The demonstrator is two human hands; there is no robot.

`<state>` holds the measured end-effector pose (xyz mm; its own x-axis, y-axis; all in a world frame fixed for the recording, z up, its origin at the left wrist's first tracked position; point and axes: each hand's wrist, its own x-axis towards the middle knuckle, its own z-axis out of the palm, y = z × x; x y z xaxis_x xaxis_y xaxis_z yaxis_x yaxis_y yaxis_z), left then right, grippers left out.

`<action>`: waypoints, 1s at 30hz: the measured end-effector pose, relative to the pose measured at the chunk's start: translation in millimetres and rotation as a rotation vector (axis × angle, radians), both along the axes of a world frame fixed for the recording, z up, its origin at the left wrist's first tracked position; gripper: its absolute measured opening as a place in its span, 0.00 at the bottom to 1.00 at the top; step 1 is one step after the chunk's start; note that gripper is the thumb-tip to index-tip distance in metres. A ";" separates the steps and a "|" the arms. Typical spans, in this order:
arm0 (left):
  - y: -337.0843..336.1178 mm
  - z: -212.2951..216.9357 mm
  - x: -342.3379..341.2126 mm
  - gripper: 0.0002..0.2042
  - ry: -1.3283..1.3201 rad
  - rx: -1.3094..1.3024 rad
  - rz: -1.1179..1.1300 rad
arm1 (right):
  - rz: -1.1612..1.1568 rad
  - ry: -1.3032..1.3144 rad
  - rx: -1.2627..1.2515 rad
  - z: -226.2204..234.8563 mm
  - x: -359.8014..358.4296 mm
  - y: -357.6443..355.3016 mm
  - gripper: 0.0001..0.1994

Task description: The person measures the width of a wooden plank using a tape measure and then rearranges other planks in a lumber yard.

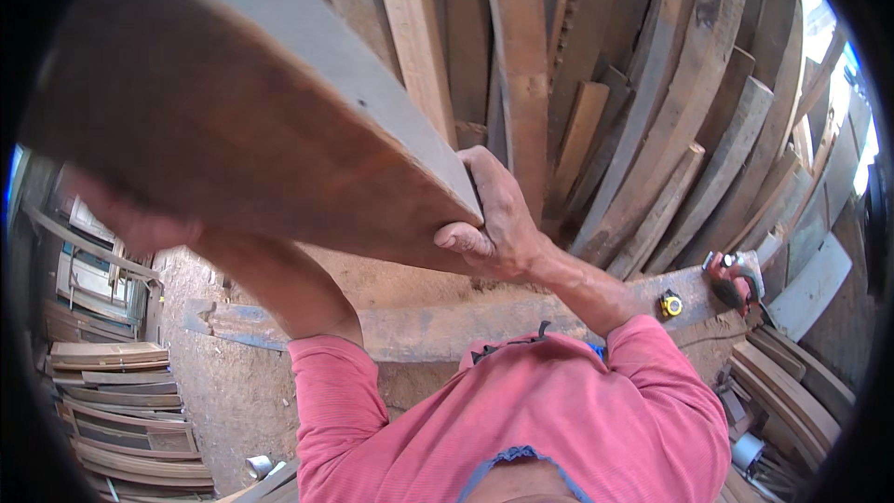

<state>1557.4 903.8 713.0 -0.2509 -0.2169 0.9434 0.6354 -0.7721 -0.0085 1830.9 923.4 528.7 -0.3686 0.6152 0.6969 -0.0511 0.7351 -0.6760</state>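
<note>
A thick wooden plank (270, 140), brown on its broad face and pale grey along its edge, is raised at a slant close in front of me. My right hand (498, 224) grips its lower right end, with the thumb on the brown face and the palm against the end. Near the far left part, my left hand (130, 219) is at the plank's lower edge, smeared by motion; its fingers are partly hidden. Below the plank lies a long worn board (410, 331). On its right part are a yellow tape measure (670, 304) and a red and black power tool (733, 284).
Many boards (521, 65) lean upright across the back and right. A stack of planks (135, 410) lies at the left, over a floor covered in sawdust (228, 391). More timber (787, 401) lies at the lower right. A small can (258, 467) stands at the lower left.
</note>
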 end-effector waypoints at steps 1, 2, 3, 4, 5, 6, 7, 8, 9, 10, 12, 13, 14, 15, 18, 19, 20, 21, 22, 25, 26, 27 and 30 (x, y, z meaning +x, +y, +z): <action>24.3 -6.0 2.9 0.32 -0.021 -0.059 -0.085 | -0.092 -0.011 0.011 -8.7 -1.0 4.8 0.41; 26.7 -6.5 11.5 0.32 -0.034 -0.154 -0.171 | -0.142 0.003 0.025 -12.0 -7.9 3.0 0.40; 28.9 -15.4 22.8 0.35 -0.071 -0.304 -0.366 | -0.133 -0.010 -0.003 -14.4 -11.7 2.4 0.38; 31.2 -24.8 34.1 0.38 -0.135 -0.450 -0.550 | -0.131 -0.003 0.023 -20.0 -12.9 3.5 0.38; 31.4 -39.5 24.5 0.42 -0.128 -0.654 -0.724 | -0.159 -0.088 -0.034 -24.3 -16.6 4.7 0.38; 39.1 -51.7 7.3 0.45 -0.172 -0.769 -0.765 | -0.184 -0.177 -0.098 -24.9 -21.5 6.8 0.39; 38.3 -56.5 -0.6 0.43 -0.008 -0.803 -0.768 | -0.186 -0.232 -0.185 -17.9 -24.5 8.8 0.35; 40.3 -70.2 -2.3 0.43 -0.065 -0.834 -0.657 | -0.190 -0.233 -0.159 -16.6 -25.7 14.2 0.35; 44.4 -83.8 -2.6 0.41 -0.065 -0.803 -0.637 | -0.246 -0.288 -0.169 -17.0 -30.4 20.4 0.35; 40.5 -93.9 -8.5 0.40 -0.065 -0.774 -0.592 | -0.284 -0.328 -0.173 -16.6 -42.3 25.1 0.35; 40.5 -123.4 -7.5 0.34 -0.169 -0.917 -0.685 | -0.315 -0.231 -0.029 -11.0 -43.3 31.8 0.35; 39.5 -121.9 20.4 0.34 -0.139 -0.886 -0.656 | -0.342 -0.276 -0.085 -5.4 -36.2 33.8 0.35; 43.0 -135.3 22.0 0.35 -0.136 -0.887 -0.700 | -0.347 -0.327 -0.155 -3.4 -37.6 35.9 0.36; 57.0 -161.9 18.0 0.35 -0.146 -0.899 -0.752 | -0.357 -0.332 -0.130 -5.8 -38.5 41.0 0.36; 78.9 -226.2 3.3 0.39 -0.217 -0.956 -0.677 | -0.287 -0.350 -0.197 -10.7 -44.5 46.8 0.37; 89.6 -246.8 3.5 0.41 -0.273 -0.999 -0.667 | -0.304 -0.379 -0.187 -13.0 -40.9 50.2 0.38; 94.8 -260.6 0.0 0.43 -0.332 -1.039 -0.642 | -0.306 -0.403 -0.174 -12.4 -41.4 50.4 0.39; 95.1 -269.3 -6.9 0.43 -0.338 -1.024 -0.619 | -0.283 -0.401 -0.158 -9.3 -45.2 47.3 0.39; 92.8 -271.3 -7.3 0.44 -0.346 -0.988 -0.628 | -0.267 -0.433 -0.166 -9.7 -48.2 46.4 0.40; 81.4 -267.3 8.3 0.44 -0.415 -0.920 -0.656 | -0.231 -0.491 -0.179 -9.7 -46.8 42.7 0.42; 73.0 -258.0 12.6 0.43 -0.463 -0.891 -0.677 | -0.218 -0.505 -0.188 -9.6 -46.0 41.1 0.43; 70.2 -260.5 8.1 0.43 -0.471 -0.894 -0.661 | -0.201 -0.506 -0.191 -14.0 -44.3 43.6 0.43; 66.1 -280.7 -18.0 0.44 -0.464 -0.917 -0.624 | 0.060 -0.497 -0.263 -36.5 -31.3 55.2 0.46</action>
